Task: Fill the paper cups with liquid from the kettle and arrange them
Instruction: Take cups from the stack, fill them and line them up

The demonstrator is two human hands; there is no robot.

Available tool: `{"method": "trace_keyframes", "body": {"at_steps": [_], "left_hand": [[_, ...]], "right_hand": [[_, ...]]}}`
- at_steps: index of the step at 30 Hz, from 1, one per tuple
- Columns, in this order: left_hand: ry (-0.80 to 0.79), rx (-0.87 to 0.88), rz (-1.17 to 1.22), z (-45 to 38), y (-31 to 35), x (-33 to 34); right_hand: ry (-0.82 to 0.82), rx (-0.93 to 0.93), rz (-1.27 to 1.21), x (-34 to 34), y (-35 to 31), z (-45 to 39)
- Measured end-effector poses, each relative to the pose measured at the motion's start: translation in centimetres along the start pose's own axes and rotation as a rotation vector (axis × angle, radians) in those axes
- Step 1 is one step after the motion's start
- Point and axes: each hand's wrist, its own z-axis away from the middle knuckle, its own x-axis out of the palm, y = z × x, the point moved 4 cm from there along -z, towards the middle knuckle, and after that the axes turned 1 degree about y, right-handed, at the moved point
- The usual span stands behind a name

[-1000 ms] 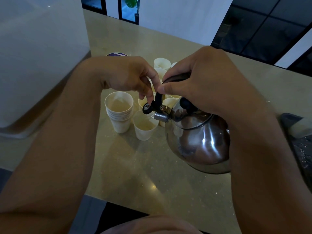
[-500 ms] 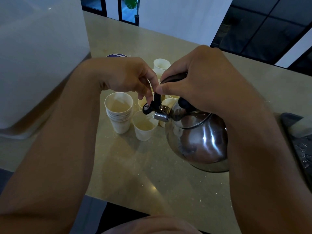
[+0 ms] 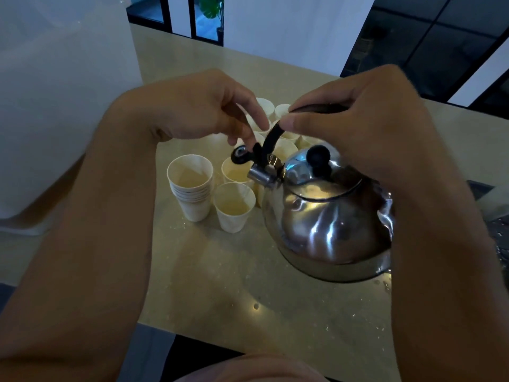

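A shiny steel kettle [image 3: 327, 221] with a black lid knob stands on the beige counter [image 3: 234, 285], its spout pointing left toward the paper cups. My right hand [image 3: 358, 128] grips the black handle from above. My left hand [image 3: 203, 106] has its fingertips on the black spout-cap lever [image 3: 242, 155], and the cap is lifted off the spout. A single paper cup [image 3: 234, 206] with pale liquid stands just left of the spout. A stack of nested cups [image 3: 191, 186] is beside it on the left. Several more cups [image 3: 264, 106] cluster behind my hands, partly hidden.
A large white box or appliance [image 3: 60, 106] fills the left side, close to my left forearm. A dark wet tray [image 3: 495, 230] lies at the right edge. Water droplets speckle the counter around the kettle. The counter's near edge runs below my arms.
The kettle has settled slightly more upright, showing its lid knob. Both hands stay on the handle and the spout cap, which remains lifted.
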Motion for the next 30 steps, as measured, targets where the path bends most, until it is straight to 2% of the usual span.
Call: {"method": "trace_keyframes", "body": {"at_steps": [6, 9, 15, 21, 26, 30], "left_hand": [[0.301, 0.112, 0.123, -0.7, 4.0, -0.8], [0.330, 0.193, 0.111, -2.2, 6.9, -0.1], [0.256, 0.279, -0.059, -7.6, 12.7, 2.8], [0.135, 0.328, -0.069, -14.3, 15.9, 8.1], [-0.037, 0.220, 0.003, -17.6, 15.0, 14.7], [-0.125, 0.126, 0.029, -19.0, 13.5, 19.0]], "right_hand": [[0.335, 0.047, -0.236, -3.9, 1.9, 0.7], [0.503, 0.034, -0.258, -5.8, 3.1, 1.0], [0.734, 0.028, -0.105, -9.4, 5.6, 2.4], [0.896, 0.199, -0.136, -11.0, 11.8, 3.5], [0.932, 0.389, -0.194, -10.0, 18.2, 4.9], [0.921, 0.468, -0.229, -8.5, 21.9, 5.6]]}}
